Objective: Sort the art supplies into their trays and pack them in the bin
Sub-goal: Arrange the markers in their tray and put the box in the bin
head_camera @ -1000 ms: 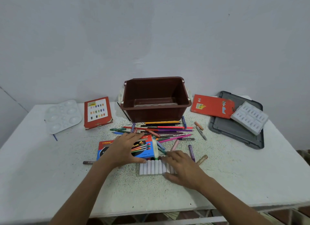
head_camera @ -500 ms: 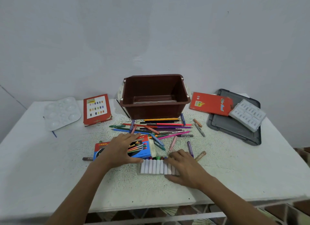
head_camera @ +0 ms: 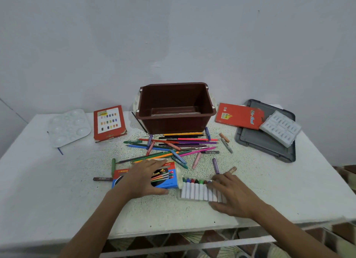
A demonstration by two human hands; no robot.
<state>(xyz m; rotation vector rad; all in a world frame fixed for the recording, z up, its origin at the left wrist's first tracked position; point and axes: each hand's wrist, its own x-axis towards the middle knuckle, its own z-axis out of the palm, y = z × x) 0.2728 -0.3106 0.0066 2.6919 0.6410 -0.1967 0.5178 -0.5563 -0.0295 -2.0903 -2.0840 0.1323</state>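
Crayon tray (head_camera: 194, 190) now lies further out of the blue box (head_camera: 169, 177) than a second ago, just right of it on the near bench (head_camera: 57, 190); left grip (head_camera: 143, 177) clasps the box; right grip (head_camera: 231, 194) clasps the tray's right end; sorting has barely begun, by my judgement. Brown bin (head_camera: 174, 123), far centre, holds only a clear insert; white moulded tray (head_camera: 280, 127), far right, sits empty.

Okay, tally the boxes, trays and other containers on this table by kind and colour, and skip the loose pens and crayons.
Red boxes: 2
Blue box: 1
Brown bin: 1
White palette: 1
Grey tray: 1
Crayon trays: 2
Total: 8
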